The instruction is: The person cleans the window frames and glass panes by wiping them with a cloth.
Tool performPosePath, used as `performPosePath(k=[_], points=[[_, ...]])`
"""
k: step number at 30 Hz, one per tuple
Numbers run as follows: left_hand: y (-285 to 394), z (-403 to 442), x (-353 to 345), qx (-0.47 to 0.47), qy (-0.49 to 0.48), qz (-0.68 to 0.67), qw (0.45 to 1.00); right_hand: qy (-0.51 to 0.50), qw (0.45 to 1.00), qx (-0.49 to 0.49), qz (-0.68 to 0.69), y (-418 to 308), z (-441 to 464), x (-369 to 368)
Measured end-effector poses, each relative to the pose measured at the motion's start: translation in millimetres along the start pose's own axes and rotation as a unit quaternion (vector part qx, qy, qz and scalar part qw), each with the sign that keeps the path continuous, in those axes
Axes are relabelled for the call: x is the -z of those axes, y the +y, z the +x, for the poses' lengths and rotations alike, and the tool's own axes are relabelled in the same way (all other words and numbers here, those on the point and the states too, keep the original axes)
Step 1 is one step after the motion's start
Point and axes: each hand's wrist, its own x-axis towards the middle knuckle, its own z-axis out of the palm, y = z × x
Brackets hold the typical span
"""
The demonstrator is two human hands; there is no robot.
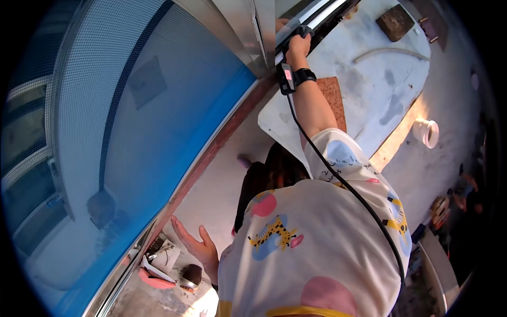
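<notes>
My right hand (299,46) is at the top, its fingers wrapped round a small dark object (303,31) against the metal window frame (323,15). What that object is, I cannot make out. A black strap and a small box-shaped device (285,78) sit at my right wrist, with a black cable running down over my sleeve. My left hand (196,245) is lower left, empty, with fingers stretched out and thumb apart. It is close to the reddish-brown edge (198,166) of a large blue-tinted glass pane (174,121).
A pale tabletop (369,90) beside my right arm bears a dark brown block (395,22), a curved strip (391,51) and a reddish-brown sheet (331,100). On the floor are a white round container (425,133) and, lower left, a pink item (156,280).
</notes>
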Motion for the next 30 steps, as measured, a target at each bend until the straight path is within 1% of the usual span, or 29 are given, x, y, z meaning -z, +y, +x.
performPosePath(k=[2, 3, 5, 7, 8, 11, 13, 15, 16, 17, 18, 19, 20, 21, 23, 25, 26, 28, 29, 30], points=[[-4, 3, -1, -0.015, 0.005, -0.014, 1.0, -0.004, 0.998, 0.018, -0.056, 15, -9, -9], [-5, 7, -2, -0.018, 0.007, -0.017, 1.0, -0.039, 0.996, -0.011, -0.082, 14, -26, -2], [-5, 15, 0, -0.026, -0.019, -0.028, 0.999, -0.024, 0.994, -0.018, -0.107, 15, -63, 4], [-8, 24, -4, -0.047, -0.02, -0.043, 0.998, -0.041, 0.996, -0.069, -0.036, 14, -91, 17], [-10, 28, -5, -0.068, -0.021, -0.056, 0.996, -0.03, 0.996, -0.048, -0.062, 22, -96, 19], [-15, 37, -5, -0.103, -0.032, -0.064, 0.992, -0.019, 0.997, -0.066, -0.036, 52, -89, 21], [-22, 42, -4, -0.113, -0.042, -0.062, 0.991, 0.001, 0.998, -0.059, -0.026, 73, -80, 26], [-31, 47, -1, -0.121, -0.045, -0.062, 0.99, -0.029, 0.986, -0.107, 0.128, 65, -86, 43], [-36, 48, 3, -0.123, -0.032, -0.059, 0.99, -0.011, 0.992, -0.003, 0.127, 54, -87, 49], [-40, 47, 4, -0.123, -0.018, -0.055, 0.991, -0.013, 0.992, -0.001, 0.125, 19, -92, 56], [-44, 45, 6, -0.119, -0.019, -0.053, 0.991, 0.012, 0.998, 0.055, 0.037, -20, -103, 62], [-48, 44, 8, -0.108, -0.02, -0.051, 0.993, 0.037, 0.992, 0.11, -0.051, -37, -111, 65], [-53, 42, 9, -0.097, -0.019, -0.053, 0.994, -0.013, 0.998, 0.059, -0.03, -17, -89, 53], [-57, 39, 8, -0.094, -0.02, -0.052, 0.994, -0.062, 0.998, 0.008, -0.009, 21, -52, 32], [-63, 34, 5, -0.095, -0.023, -0.062, 0.993, -0.036, 0.984, 0.014, -0.171, 12, -80, 26], [-66, 30, 2, -0.088, -0.023, -0.062, 0.994, -0.015, 0.993, 0.001, -0.118, 28, -92, 22], [-69, 29, 3, -0.086, -0.024, -0.061, 0.994, -0.016, 0.993, 0.001, -0.12, 39, -95, 22], [-72, 30, 1, -0.086, -0.031, -0.064, 0.994, -0.009, 0.999, 0.014, -0.028, 52, -92, 24], [-73, 29, 0, -0.087, -0.038, -0.065, 0.993, -0.009, 0.999, 0.014, -0.03, 54, -88, 23], [-73, 29, 2, -0.087, -0.041, -0.066, 0.993, 0.004, 1.0, -0.015, 0.022, 56, -82, 23]])
